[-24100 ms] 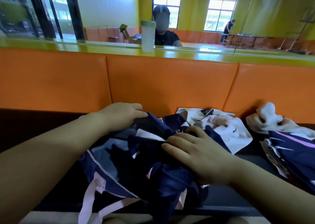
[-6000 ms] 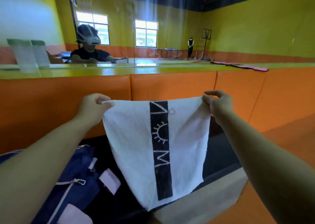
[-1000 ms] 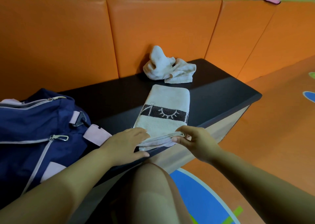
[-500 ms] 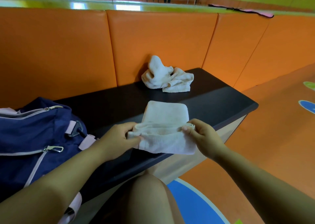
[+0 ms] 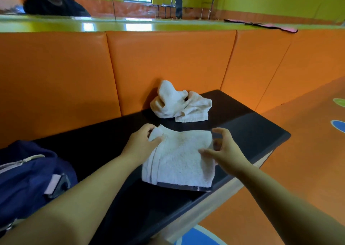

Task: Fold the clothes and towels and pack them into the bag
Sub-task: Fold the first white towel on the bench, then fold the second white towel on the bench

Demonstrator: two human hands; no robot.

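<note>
A white towel (image 5: 179,159), folded into a thick square with a dark stripe along its near edge, lies on the black bench (image 5: 248,131). My left hand (image 5: 141,144) pinches the towel's far left corner. My right hand (image 5: 222,149) hovers at the towel's right edge with fingers spread, holding nothing. A crumpled white cloth (image 5: 179,103) lies further back against the orange backrest. The navy bag (image 5: 28,174) with pale zips and straps sits on the bench at the left, partly hidden by my left forearm.
Orange padded panels (image 5: 168,63) back the bench, with a green ledge on top. The bench ends at the right above an orange floor (image 5: 298,160) with coloured spots. A mirror above shows people in the room.
The towel's near half has been folded over onto the far half and laid flat. My right hand has let go and opened; my left hand stays on the far left corner.
</note>
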